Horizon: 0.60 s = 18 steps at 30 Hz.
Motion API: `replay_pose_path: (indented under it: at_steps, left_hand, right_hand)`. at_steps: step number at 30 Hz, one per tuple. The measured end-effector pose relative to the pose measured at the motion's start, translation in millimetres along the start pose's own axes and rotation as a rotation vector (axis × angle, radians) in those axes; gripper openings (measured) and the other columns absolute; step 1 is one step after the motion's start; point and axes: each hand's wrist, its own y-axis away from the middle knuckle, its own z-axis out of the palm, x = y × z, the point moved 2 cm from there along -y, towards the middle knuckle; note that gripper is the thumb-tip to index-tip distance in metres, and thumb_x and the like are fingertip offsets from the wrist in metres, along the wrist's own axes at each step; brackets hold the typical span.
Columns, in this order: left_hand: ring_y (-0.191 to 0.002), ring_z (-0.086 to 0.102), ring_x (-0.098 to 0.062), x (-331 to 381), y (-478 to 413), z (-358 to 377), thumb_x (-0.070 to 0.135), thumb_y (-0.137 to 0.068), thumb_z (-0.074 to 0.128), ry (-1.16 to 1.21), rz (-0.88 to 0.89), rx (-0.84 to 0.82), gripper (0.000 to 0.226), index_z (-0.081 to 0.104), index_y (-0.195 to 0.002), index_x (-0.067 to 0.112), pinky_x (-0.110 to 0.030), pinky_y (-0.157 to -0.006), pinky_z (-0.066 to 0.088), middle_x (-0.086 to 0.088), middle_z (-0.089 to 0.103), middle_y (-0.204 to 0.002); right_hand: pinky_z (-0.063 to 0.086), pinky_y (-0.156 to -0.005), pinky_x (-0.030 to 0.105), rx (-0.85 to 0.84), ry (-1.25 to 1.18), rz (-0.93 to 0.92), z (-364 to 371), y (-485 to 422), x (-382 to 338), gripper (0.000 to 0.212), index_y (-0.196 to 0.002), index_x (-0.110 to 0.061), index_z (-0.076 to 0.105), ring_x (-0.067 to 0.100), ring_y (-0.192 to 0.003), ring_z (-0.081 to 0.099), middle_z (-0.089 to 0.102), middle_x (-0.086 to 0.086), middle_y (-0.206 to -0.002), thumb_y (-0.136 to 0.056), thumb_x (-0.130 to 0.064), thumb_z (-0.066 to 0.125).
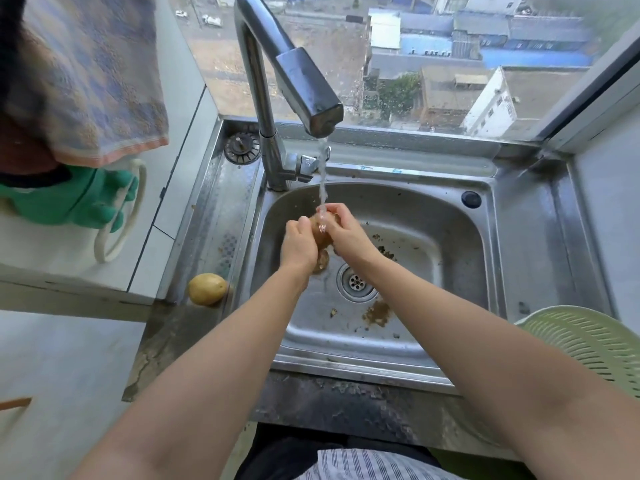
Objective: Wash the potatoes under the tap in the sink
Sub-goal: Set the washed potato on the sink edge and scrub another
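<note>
A brown potato [320, 233] is held between both hands over the steel sink [446, 258], right under the water stream [322, 174] running from the steel tap [304, 88]. My left hand [298, 245] grips its left side and my right hand [346, 232] wraps its right side. A second brownish potato [322, 261] shows just below the hands; whether it rests on the sink floor I cannot tell. A yellow potato [207, 289] lies on the sink's left ledge.
Dirt specks lie around the drain [356, 282]. A pale green colander [592, 344] sits at the right edge. Green rubber gloves [79, 199] and a towel [104, 81] hang at left. A sink plug [241, 147] rests behind the tap. A window is behind.
</note>
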Motion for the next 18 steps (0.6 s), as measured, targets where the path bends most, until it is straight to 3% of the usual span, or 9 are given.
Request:
replay_pose_path:
  at_steps: [2,6,7,9,11,12,16,18]
  left_hand:
    - [-0.089,0.055,-0.032,-1,-4,-4,0.037,-0.1,0.028,-0.017,-0.031,0.019,0.037,0.049,-0.109,0.008,-0.048,-0.081,0.048,-0.028,0.059,-0.115]
    - [-0.084,0.052,-0.022,4,8,7,0.035,-0.104,0.029,-0.025,0.022,-0.051,0.029,0.046,-0.106,0.012,-0.039,-0.077,0.045,-0.011,0.056,-0.095]
    - [-0.084,0.052,-0.022,5,9,9,0.035,-0.105,0.028,-0.001,0.01,-0.052,0.029,0.045,-0.108,0.011,-0.038,-0.077,0.046,-0.009,0.055,-0.095]
    - [-0.085,0.05,-0.022,6,6,5,0.034,-0.105,0.027,0.038,-0.037,-0.023,0.033,0.044,-0.116,0.008,-0.036,-0.075,0.043,-0.012,0.053,-0.098]
    - [-0.086,0.049,-0.023,5,1,-2,0.033,-0.104,0.026,0.03,-0.039,-0.01,0.035,0.044,-0.119,0.007,-0.036,-0.075,0.04,-0.015,0.053,-0.101]
    - [-0.084,0.05,-0.022,4,1,-3,0.033,-0.105,0.027,0.01,-0.023,-0.026,0.033,0.045,-0.117,0.008,-0.036,-0.074,0.04,-0.016,0.054,-0.102]
    - [-0.068,0.047,-0.013,9,15,7,0.034,-0.106,0.031,0.053,0.024,-0.119,0.026,0.044,-0.107,0.011,-0.028,-0.058,0.04,-0.006,0.053,-0.088]
    - [-0.069,0.046,-0.01,7,11,3,0.029,-0.106,0.033,0.09,0.028,-0.063,0.024,0.045,-0.113,0.009,-0.022,-0.056,0.039,-0.005,0.053,-0.09]
  right_hand:
    - [0.048,-0.068,0.016,-0.068,0.008,0.014,0,3,4,0.022,-0.12,-0.02,0.05,0.009,-0.089,0.056,0.057,-0.002,-0.104,-0.099,-0.025,0.05]
    - [0.055,-0.084,0.036,0.184,0.037,0.053,0,-1,2,0.023,-0.106,-0.019,0.055,0.021,-0.098,0.063,0.065,0.005,-0.105,-0.096,-0.039,0.053]
    - [0.056,-0.08,0.033,0.167,0.009,0.06,-1,-1,1,0.022,-0.107,-0.019,0.055,0.02,-0.097,0.063,0.064,0.007,-0.108,-0.096,-0.038,0.054]
    - [0.049,-0.064,0.018,-0.027,-0.032,0.06,-7,4,-1,0.022,-0.116,-0.022,0.053,0.012,-0.09,0.059,0.061,0.007,-0.113,-0.096,-0.03,0.056]
    - [0.045,-0.057,0.013,-0.176,-0.067,0.068,-13,9,0,0.034,-0.125,-0.024,0.051,0.006,-0.082,0.055,0.058,0.003,-0.111,-0.093,-0.029,0.061]
    - [0.045,-0.056,0.011,-0.17,-0.071,0.068,-14,10,1,0.035,-0.125,-0.022,0.051,0.005,-0.081,0.055,0.057,0.002,-0.108,-0.093,-0.03,0.063]
    - [0.05,-0.065,0.018,0.132,-0.063,0.065,-5,4,1,0.027,-0.11,-0.016,0.056,0.015,-0.09,0.059,0.059,0.0,-0.097,-0.094,-0.038,0.058]
    - [0.05,-0.065,0.018,-0.022,-0.059,0.051,-5,4,2,0.025,-0.118,-0.018,0.057,0.015,-0.09,0.059,0.061,0.003,-0.105,-0.098,-0.032,0.052]
